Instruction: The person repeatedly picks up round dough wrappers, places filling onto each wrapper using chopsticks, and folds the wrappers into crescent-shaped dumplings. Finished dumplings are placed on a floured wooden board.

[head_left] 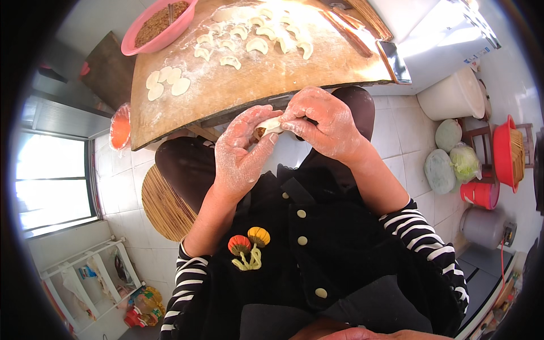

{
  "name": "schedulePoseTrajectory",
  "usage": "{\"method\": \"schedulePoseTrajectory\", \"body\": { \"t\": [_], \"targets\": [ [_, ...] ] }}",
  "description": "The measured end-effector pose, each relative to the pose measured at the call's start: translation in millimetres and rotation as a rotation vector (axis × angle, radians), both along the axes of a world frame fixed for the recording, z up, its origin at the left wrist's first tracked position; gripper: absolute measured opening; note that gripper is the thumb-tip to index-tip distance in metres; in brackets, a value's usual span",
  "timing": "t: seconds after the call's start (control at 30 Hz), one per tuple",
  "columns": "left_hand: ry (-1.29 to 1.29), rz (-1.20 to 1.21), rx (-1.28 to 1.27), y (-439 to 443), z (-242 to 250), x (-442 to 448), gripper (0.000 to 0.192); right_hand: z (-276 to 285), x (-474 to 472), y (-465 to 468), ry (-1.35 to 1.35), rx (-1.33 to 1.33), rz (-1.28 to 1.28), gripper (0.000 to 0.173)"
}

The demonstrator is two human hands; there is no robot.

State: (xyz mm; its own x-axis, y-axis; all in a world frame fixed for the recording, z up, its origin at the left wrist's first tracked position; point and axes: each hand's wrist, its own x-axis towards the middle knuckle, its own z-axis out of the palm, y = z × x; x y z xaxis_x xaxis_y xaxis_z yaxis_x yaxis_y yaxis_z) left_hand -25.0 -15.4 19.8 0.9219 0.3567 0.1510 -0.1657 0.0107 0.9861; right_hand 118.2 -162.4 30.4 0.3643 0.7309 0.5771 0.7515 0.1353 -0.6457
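Between my hands is a partly folded dumpling point(270, 125), with brown filling showing at its left end. My left hand point(246, 146) cups it from the left, thumb in front. My right hand point(321, 123) pinches its right edge between thumb and forefinger. Both hands are dusted with flour. Beyond them, on the floured wooden board point(204, 95), several folded dumplings point(257, 45) lie in loose rows. Several flat round dough wrappers point(180, 86) lie at the board's left. A pink plastic bowl point(187, 32) of brown filling with a metal utensil in it stands at the far left corner.
A smartphone point(394, 61) lies at the board's right edge, near brown wooden sticks point(346, 32). An orange lined bin point(120, 127) is at the left. On the right floor are a white bucket point(452, 95), green melons point(440, 170) and a red basin point(503, 153).
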Motion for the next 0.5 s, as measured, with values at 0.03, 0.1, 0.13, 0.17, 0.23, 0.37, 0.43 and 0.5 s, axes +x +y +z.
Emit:
{"method": "schedulePoseTrajectory", "body": {
  "t": [0.03,0.1,0.13,0.17,0.23,0.37,0.43,0.5],
  "targets": [
    [0.014,-0.001,0.032,1.1,-1.4,-0.2,0.045,-1.0,-0.3,-0.1,-0.015,0.011,-0.009,0.015],
    [0.011,-0.003,0.023,0.7,-1.8,0.1,0.044,-2.7,-2.2,0.4,-0.045,0.033,-0.028,0.014],
    [-0.005,-0.004,-0.018,-0.8,-0.7,0.6,0.043,-2.2,-2.9,1.0,-0.052,0.054,-0.035,0.014],
    [-0.022,-0.006,-0.059,-1.7,-0.3,1.0,0.043,-0.9,-3.6,1.8,-0.058,0.076,-0.043,0.013],
    [-0.022,0.004,-0.046,-1.3,-2.5,1.5,0.044,-0.1,-5.2,4.4,-0.08,0.109,-0.069,0.013],
    [0.01,-0.003,0.05,-0.2,-6.4,1.1,0.047,-1.8,-6.0,6.0,-0.112,0.114,-0.057,0.014],
    [0.025,-0.02,0.06,-1.2,-3.4,1.7,0.05,-3.3,-5.5,4.1,-0.114,0.103,-0.04,0.014],
    [0.032,-0.036,0.076,-1.1,-2.6,1.8,0.052,-4.1,-5.5,2.5,-0.113,0.1,-0.054,0.014]
  ]
}}
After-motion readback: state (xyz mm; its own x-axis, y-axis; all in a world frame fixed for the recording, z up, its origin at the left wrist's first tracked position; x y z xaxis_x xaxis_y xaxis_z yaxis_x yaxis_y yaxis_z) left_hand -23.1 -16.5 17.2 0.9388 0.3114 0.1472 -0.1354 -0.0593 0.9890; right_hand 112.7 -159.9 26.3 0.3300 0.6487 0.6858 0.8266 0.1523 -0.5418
